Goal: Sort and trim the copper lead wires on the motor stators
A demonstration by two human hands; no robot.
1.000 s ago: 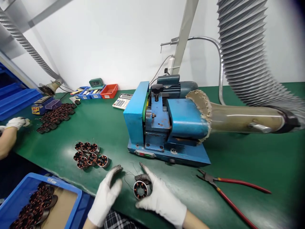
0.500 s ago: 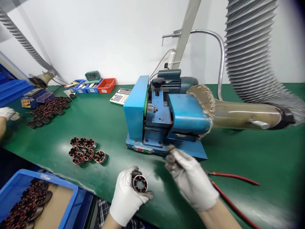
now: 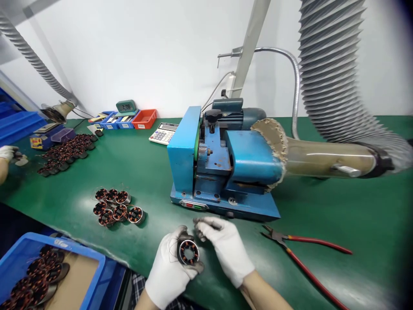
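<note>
A ring-shaped motor stator (image 3: 188, 252) with copper windings sits upright in my left hand (image 3: 171, 267), its open face turned toward me. Thumb and fingers wrap its sides, and a thin loose wire curves over the white glove. Just above and right of the stator is my right hand (image 3: 222, 243), also gloved, with darkened fingertips pinched together. What those fingers hold, if anything, is too small to make out. Left of my hands, several more wound stators (image 3: 120, 212) stand grouped on the green table (image 3: 155, 185). Red-handled pliers (image 3: 280, 236) lie open to the right.
Beyond my hands stands a blue belt-driven machine (image 3: 213, 172) joined to a ducted hose (image 3: 332, 64). A blue bin (image 3: 97, 275) at lower left holds stators. Farther left are a pile of stators (image 3: 69, 150), a calculator (image 3: 163, 133), and another person's gloved hand (image 3: 11, 153).
My right hand has moved left from the machine's front edge to beside the stator, uncovering the pliers' jaws. My left hand keeps its hold, shifted slightly.
</note>
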